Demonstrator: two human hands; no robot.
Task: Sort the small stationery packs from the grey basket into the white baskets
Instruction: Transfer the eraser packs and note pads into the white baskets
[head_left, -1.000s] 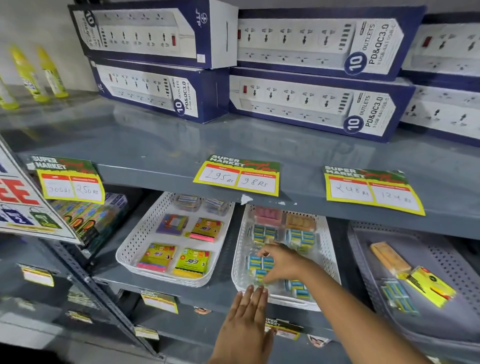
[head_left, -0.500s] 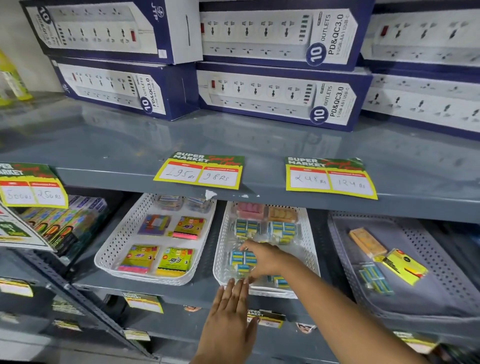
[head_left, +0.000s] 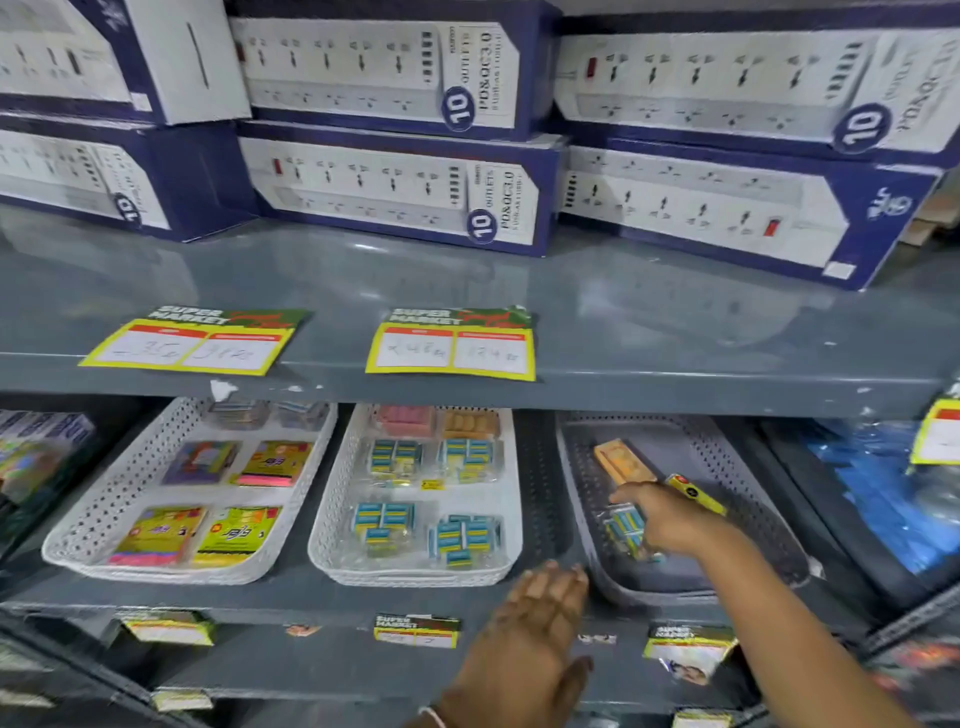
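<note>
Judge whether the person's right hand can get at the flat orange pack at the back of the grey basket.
Probably yes: the right hand is already inside the grey perforated basket, on the blue-and-yellow pack; the flat orange pack lies uncovered just beyond.

Grey basket sits at three o'clock on the lower shelf, perforated walls, dark floor. Inside it, a clear pack of blue-and-yellow pieces lies flat near the front; an orange pack lies tilted toward twelve o'clock of it, a yellow pack at two o'clock. Middle white basket holds four blue-and-yellow packs in a grid, pink and orange ones behind. Left white basket, at nine o'clock, holds colourful yellow-green and purple packs, lying flat.
</note>
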